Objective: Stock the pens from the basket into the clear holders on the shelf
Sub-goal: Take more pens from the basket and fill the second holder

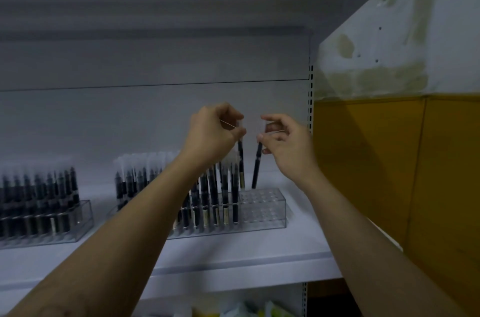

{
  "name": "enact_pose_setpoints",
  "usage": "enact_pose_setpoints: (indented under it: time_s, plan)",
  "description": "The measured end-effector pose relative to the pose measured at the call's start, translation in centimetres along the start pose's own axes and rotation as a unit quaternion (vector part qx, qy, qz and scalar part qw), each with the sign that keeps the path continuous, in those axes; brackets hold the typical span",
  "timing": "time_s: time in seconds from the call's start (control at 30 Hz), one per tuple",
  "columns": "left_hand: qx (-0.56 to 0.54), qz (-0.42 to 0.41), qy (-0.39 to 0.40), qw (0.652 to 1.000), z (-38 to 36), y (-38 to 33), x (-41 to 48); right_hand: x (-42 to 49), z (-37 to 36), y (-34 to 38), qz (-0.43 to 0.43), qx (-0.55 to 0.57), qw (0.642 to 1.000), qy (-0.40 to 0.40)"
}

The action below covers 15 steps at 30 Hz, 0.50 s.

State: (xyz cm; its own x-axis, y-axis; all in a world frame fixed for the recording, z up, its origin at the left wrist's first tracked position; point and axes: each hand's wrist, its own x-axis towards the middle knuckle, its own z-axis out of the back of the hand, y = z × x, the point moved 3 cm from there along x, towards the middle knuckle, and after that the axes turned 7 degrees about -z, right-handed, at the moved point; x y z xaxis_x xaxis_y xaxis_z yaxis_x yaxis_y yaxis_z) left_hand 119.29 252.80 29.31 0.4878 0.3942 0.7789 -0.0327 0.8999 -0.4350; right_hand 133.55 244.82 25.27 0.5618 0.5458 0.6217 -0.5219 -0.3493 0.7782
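Stands before a white shelf with both arms raised; grasps the pale cap end of one dark pen in the left hand, fingers curled round it, holding it near upright with the lower end at the top plate of the right-hand clear holder, just beside the last filled row; pinches a second dark pen in the right hand between thumb and fingertips, tilted, lower end at a hole in the back row of the same holder; cannot tell whether seated in the hole or only touching the plate. Finds most of that holder packed with stocked pens standing upright, pale caps up, with open holes at the right end; finds a second clear holder further left on the same shelf, likewise filled with dark pens; notes pale and gold bands low on the barrels, any printing too blurred to read. Notes a thin pale strand across the fingers of each hand, nature unclear. Records to the right a wall, stained white above and ochre below; records blurred pale and yellow packets beneath the shelf.
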Motion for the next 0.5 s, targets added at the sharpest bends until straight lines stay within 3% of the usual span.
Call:
enact_pose_setpoints:
  time_s: [0.5]
  plan:
    - [0.002, 0.010, 0.035, 0.999, -0.7, -0.2, -0.3, -0.2, 0.6, 0.7, 0.015, -0.003, 1.000, -0.025]
